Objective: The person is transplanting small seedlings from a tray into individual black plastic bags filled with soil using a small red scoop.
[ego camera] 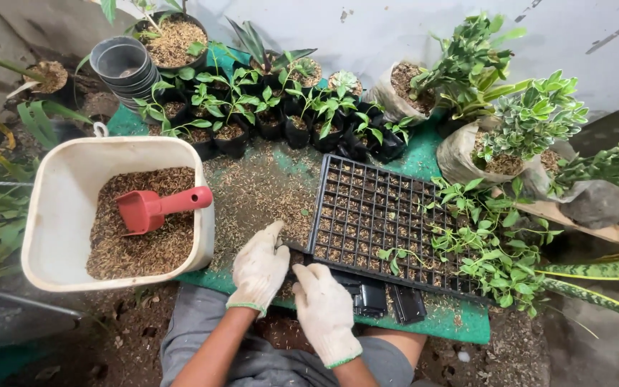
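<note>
Head view: your left hand (259, 271), in a white knit glove, rests flat on the husk-strewn green mat (460, 322), fingers together, thumb touching the near-left corner of the black plastic seedling tray (381, 215). Your right hand (324, 309), gloved too, lies just beside it; fingers curled at the tray's near edge, but you cannot tell whether that grip holds anything. Small black plastic pots (370, 297) lie right of it. Left of the tray: white plastic tub (51, 208) of brown husk, red plastic scoop (155, 208) inside. Potted green seedlings (266, 115) line the far side.
</note>
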